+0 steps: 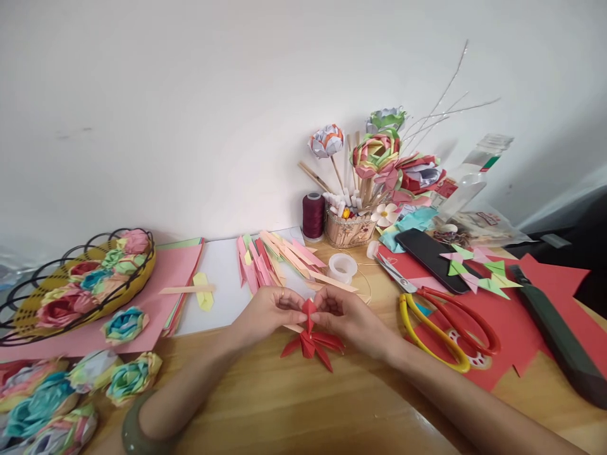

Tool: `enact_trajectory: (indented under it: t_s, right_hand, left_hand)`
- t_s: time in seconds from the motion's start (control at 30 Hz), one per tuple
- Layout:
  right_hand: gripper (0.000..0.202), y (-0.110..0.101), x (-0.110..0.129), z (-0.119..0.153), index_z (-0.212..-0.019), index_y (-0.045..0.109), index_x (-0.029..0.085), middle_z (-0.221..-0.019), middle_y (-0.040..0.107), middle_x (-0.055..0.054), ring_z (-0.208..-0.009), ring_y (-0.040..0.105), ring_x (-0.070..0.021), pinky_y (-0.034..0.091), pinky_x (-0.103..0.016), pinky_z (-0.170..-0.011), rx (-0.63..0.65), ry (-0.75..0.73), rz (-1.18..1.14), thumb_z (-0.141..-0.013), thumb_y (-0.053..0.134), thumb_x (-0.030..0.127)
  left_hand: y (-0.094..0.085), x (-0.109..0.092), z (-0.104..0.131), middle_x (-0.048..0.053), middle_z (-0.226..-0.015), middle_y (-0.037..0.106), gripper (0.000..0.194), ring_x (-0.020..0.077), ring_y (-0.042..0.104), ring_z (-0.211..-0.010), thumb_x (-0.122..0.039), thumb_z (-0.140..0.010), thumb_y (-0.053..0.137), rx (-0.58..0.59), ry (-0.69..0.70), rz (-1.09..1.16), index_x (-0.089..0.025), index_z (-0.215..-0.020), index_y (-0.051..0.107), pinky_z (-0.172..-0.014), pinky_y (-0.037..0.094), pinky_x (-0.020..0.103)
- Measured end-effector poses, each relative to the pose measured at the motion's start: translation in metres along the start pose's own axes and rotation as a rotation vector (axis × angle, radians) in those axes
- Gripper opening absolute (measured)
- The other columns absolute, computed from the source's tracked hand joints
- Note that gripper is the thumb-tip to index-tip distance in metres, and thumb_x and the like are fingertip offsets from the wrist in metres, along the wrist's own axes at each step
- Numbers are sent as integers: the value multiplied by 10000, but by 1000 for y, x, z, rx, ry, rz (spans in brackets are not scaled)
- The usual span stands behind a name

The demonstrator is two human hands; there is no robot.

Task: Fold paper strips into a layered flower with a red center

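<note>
Near the middle of the wooden table (pixel 265 392), my left hand (pixel 277 309) and my right hand (pixel 336 311) meet over a small folded red paper piece (pixel 309 309). Each hand pinches one side of it between thumb and fingers. Just below the fingertips lie more pointed red paper pieces (pixel 308 346), spread like petals; whether they join the held piece I cannot tell. Behind the hands, a pile of pink, peach and green paper strips (pixel 265 256) rests on white sheets (pixel 220 253).
Scissors with red and yellow handles (pixel 450 328), a black phone (pixel 434 259) and a dark green cutter (pixel 559 341) lie right. Left are a basket (pixel 28 309) of paper flowers and loose flowers (pixel 135 378). Behind stand a thread spool (pixel 313 216), tape roll (pixel 342 268) and flower holder (pixel 349 229).
</note>
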State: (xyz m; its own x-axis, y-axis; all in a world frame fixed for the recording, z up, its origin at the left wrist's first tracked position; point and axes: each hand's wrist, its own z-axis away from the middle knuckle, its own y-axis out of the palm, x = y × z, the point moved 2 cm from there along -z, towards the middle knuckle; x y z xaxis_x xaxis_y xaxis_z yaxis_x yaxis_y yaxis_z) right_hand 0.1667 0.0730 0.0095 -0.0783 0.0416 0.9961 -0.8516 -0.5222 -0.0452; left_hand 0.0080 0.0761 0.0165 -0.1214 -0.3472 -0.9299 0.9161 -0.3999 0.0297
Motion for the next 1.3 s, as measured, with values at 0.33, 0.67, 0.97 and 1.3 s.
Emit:
enact_trajectory:
  t_s: [0.33,0.67,0.97,1.3]
  right_hand:
    - [336,-5,4,-2,-765,552,153,-738,576,-20,-673,538,-140,404,-265,-616,3,120,-55,-657,665,450]
    - [422,-4,7,-4,-722,581,164,-693,589,-26,-640,537,-149,411,-263,-576,-23,158,29,-572,688,543]
    - [375,0,6,-4,-668,532,172,-622,544,2,-550,489,-118,360,-240,-493,-48,173,85,-621,652,524]
    - [331,-5,1,-6,-791,571,159,-733,590,-15,-653,544,-132,414,-261,-598,23,159,-4,-652,667,444]
  left_hand:
    - [7,7,-5,12,-629,639,263,115,587,-600,-238,-511,750,-65,22,198,-106,-700,625,-633,451,258]
    - [6,7,-4,6,-604,611,218,101,555,-565,-209,-501,730,-99,69,206,-108,-633,589,-600,423,250]
    - [10,13,-7,12,-606,611,143,114,570,-570,-150,-546,660,-112,114,183,-119,-625,545,-590,435,260]
    - [9,9,-5,-4,-585,615,161,117,575,-569,-195,-542,670,-131,62,190,-119,-667,603,-598,435,257]
